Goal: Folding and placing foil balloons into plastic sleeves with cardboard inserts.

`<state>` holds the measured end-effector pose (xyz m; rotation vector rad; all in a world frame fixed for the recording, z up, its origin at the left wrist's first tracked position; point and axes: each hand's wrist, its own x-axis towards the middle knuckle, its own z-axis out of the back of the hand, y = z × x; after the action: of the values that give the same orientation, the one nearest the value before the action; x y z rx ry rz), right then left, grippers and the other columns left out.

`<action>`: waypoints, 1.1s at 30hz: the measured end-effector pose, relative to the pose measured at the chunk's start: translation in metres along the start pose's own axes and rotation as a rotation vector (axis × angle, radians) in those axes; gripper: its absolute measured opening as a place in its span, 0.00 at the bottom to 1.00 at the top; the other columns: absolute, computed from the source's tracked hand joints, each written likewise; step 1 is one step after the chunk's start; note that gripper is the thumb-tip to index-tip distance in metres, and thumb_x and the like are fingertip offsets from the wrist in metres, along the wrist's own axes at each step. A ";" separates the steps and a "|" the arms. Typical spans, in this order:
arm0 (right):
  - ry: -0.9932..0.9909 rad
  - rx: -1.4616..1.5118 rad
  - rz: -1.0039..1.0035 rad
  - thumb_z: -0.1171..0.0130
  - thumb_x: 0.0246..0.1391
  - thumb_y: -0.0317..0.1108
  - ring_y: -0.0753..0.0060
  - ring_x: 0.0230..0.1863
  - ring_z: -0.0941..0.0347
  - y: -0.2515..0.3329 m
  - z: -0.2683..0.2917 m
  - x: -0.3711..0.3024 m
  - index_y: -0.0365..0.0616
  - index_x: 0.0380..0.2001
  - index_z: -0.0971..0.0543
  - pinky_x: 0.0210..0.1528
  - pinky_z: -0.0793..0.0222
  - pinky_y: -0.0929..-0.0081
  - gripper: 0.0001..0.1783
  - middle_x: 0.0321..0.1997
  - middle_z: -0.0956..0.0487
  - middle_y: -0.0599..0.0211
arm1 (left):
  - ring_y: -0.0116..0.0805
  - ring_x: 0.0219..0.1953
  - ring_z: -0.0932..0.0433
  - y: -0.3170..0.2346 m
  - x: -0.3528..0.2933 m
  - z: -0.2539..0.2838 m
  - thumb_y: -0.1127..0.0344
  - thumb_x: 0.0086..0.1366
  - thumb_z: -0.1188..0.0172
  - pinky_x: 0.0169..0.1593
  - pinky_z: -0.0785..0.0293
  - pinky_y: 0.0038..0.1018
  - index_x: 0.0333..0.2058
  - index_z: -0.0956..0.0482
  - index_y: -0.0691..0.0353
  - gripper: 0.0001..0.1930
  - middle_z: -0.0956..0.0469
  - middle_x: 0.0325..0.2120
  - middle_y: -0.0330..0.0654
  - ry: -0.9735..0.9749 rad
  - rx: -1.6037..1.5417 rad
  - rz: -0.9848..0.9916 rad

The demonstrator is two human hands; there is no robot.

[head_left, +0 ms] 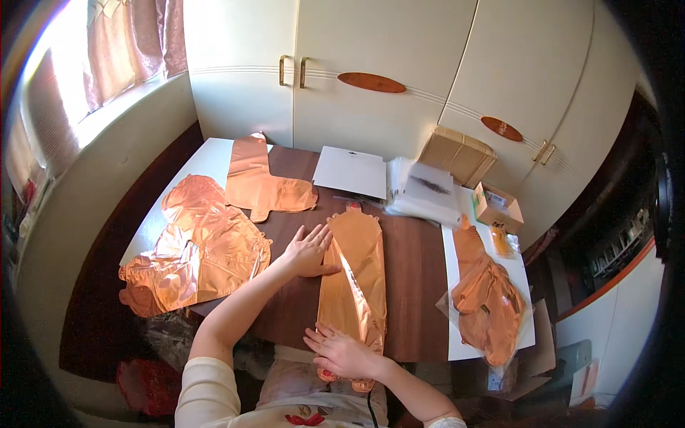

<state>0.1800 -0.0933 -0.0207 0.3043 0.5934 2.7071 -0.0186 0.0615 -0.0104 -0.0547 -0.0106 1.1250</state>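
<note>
The long copper-coloured foil piece [367,267] lay lengthwise from 12 to 6 o'clock on the dark table [417,292], its near end running past the table's front edge. The left hand [312,252] was at its 10 o'clock side, palm down with fingers extended, pressing on the edge and gripping nothing that showed. The right hand [344,352] lay flattened across the near end, at 6 o'clock, fingers pointing toward 9; it was open too, though whether its hidden underside pinched any foil could not be told.

The flattening looked well along but unfinished: the piece was narrow, with mostly straight sides, yet a bright raised crease ran down its middle toward the right hand, and that seemed left to press out.

Farther out, at 9 o'clock, a broad foil shape [207,250] was spread and wrinkled, apparently not yet folded. At 10 to 11 lay a flatter branching foil piece [257,182]. A white card [349,171] sat at 12, with clear plastic sleeves [427,196] and a cardboard box [457,153] toward 1, and a small open box [498,208] at 2. Between 3 and 4, another foil piece [492,303] lay partly over clear plastic; whether it was finished could not be told.
</note>
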 end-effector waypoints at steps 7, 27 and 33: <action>-0.269 -0.020 -0.075 0.53 0.59 0.42 0.58 0.65 0.45 -0.026 0.062 -0.007 0.44 0.58 0.35 0.66 0.52 0.58 0.26 0.62 0.37 0.56 | 0.45 0.67 0.57 0.006 -0.001 -0.012 0.28 0.56 0.61 0.65 0.61 0.49 0.62 0.52 0.70 0.50 0.53 0.64 0.51 -0.125 -0.037 0.035; -0.909 0.111 -0.505 0.51 0.56 0.34 0.57 0.54 0.31 -0.160 0.061 -0.022 0.39 0.48 0.27 0.56 0.37 0.67 0.18 0.52 0.27 0.54 | 0.30 0.36 0.27 0.084 0.140 0.012 0.62 0.49 0.45 0.40 0.33 0.31 0.20 0.23 0.53 0.05 0.25 0.23 0.33 -0.521 0.572 -0.108; -0.898 0.086 -0.531 0.50 0.55 0.34 0.56 0.53 0.31 -0.156 0.063 -0.022 0.40 0.48 0.27 0.55 0.36 0.66 0.18 0.51 0.26 0.56 | 0.31 0.36 0.24 0.083 0.145 0.018 0.63 0.51 0.45 0.38 0.30 0.31 0.22 0.24 0.55 0.05 0.24 0.25 0.35 -0.456 0.479 -0.092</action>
<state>0.2630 0.0542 -0.0360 1.1150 0.4210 1.7777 -0.0314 0.2287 0.0004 0.6245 -0.1484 1.0031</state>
